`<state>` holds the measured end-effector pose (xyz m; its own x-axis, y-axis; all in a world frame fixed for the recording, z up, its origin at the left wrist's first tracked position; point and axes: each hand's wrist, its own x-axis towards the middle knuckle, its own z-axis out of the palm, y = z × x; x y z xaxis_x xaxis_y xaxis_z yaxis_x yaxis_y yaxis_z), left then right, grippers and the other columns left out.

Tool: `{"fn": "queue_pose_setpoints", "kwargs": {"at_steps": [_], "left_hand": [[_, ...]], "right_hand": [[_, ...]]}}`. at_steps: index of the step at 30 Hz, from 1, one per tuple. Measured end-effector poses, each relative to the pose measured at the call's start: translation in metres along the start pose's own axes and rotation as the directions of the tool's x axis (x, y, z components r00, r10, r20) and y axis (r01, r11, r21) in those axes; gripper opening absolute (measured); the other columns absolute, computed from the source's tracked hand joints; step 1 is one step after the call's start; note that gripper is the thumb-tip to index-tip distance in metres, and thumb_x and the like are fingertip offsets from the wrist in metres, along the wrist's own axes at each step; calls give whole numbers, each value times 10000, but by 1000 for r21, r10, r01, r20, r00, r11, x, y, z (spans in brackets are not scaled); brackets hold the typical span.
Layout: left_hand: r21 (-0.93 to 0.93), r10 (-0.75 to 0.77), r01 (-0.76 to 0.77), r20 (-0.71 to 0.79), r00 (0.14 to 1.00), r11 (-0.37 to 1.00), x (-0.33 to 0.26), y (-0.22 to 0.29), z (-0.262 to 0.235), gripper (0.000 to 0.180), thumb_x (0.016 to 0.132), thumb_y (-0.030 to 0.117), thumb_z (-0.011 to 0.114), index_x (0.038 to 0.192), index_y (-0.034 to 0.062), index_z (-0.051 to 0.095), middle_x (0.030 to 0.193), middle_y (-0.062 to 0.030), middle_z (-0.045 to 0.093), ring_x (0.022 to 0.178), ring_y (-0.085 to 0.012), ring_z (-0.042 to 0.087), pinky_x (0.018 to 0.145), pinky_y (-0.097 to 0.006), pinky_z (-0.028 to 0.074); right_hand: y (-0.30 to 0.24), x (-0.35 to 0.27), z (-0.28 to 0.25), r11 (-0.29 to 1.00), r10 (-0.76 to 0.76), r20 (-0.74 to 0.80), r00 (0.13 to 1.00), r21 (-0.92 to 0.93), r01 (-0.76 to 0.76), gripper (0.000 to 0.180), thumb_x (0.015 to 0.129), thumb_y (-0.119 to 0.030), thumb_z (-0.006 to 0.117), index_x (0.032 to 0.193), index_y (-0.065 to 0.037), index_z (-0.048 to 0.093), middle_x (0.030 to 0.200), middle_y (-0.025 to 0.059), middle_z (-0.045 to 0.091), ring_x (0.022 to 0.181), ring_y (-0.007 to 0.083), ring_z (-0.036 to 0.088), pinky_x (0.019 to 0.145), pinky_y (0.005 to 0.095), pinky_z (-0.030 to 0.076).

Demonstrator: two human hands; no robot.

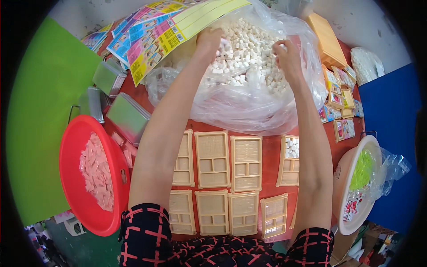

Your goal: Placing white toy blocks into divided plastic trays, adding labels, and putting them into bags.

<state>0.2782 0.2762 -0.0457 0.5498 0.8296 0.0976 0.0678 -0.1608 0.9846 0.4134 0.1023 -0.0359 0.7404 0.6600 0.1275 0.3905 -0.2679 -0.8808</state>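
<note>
A large clear plastic bag lies spread open at the far middle, full of small white cubes. Both my arms reach over into it. At its left side my left hand is curled on some of the cubes, its fingers partly hidden beside a printed sheet. Over the right side of the heap hangs my right hand, fingers bent inward; what they hold, if anything, is hard to see. Nearer me, beige compartment trays lie in two rows. One tray has white cubes in its top compartment.
A red basin of pink packets stands left, a pale basin with green and red-white pieces right. Clear plastic lids are stacked far left. Small filled boxes and a beige tray stack sit far right. Green and blue panels flank the table.
</note>
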Motion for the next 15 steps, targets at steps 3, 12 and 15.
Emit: {"fn": "queue_pose_setpoints", "kwargs": {"at_steps": [3,12,15], "left_hand": [[-593,-362,449,268,893,669,10,3,-8,241,836,176,474,976,-20,461,988,-231,499,670,-222,511,399,-231,398],[-956,-425,284,289,858,-78,-36,19,19,268,872,197,351,992,-22,446,999,-191,463,931,-309,476,793,-506,474],[-946,-442,321,306,843,-42,-35,22,27,234,873,210,368,925,-4,446,861,-147,462,824,-266,483,730,-436,477]], "right_hand": [[-13,3,-2,787,257,100,961,556,-268,247,843,-214,576,1001,-41,496,874,93,540,627,116,503,441,143,397],[-17,-13,18,-86,530,198,825,980,-180,394,854,-358,528,962,15,470,943,172,509,767,271,541,548,241,526],[0,-12,8,-61,382,355,853,931,-360,312,867,-300,527,903,4,468,864,138,507,682,194,516,450,174,440]]}}
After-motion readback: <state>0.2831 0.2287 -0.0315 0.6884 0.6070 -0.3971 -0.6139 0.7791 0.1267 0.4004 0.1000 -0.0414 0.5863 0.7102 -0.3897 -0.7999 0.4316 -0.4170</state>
